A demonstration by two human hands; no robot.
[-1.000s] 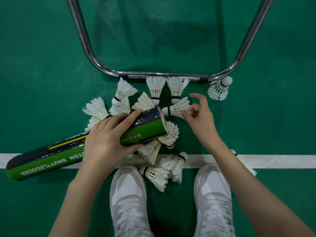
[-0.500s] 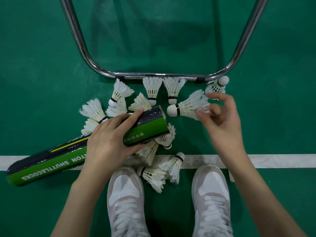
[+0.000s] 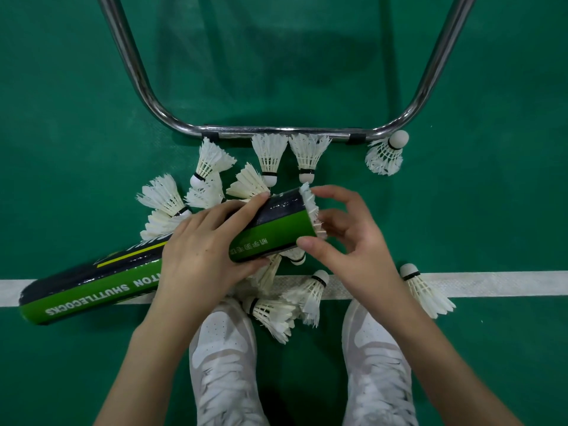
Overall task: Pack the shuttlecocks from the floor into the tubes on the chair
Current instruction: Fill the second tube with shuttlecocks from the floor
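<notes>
Light: even, overhead, moderately bright.
Shadows: soft, on the floor [image 3: 276,56].
Glare: chrome chair frame [image 3: 276,130].
Edges: wide-angle bowing.

— What colour is the floor [image 3: 461,210]?
— Deep green, crossed by one white line [image 3: 507,282] with a fine woven texture.
— And the tube [image 3: 276,232]?
— Glossy black on top, bright green below, with a thin yellow stripe along the black and white lettering on the green.
— The shuttlecocks [image 3: 269,155]?
— White feathers, white cork tips, each with a black band just behind the tip. The one in the tube's mouth [image 3: 312,210] shows only white feather ends.
— Anything else?
— A shiny silver chair frame [image 3: 276,130] with two black clips, and shoes [image 3: 221,358] in white and pale grey with white laces.
</notes>
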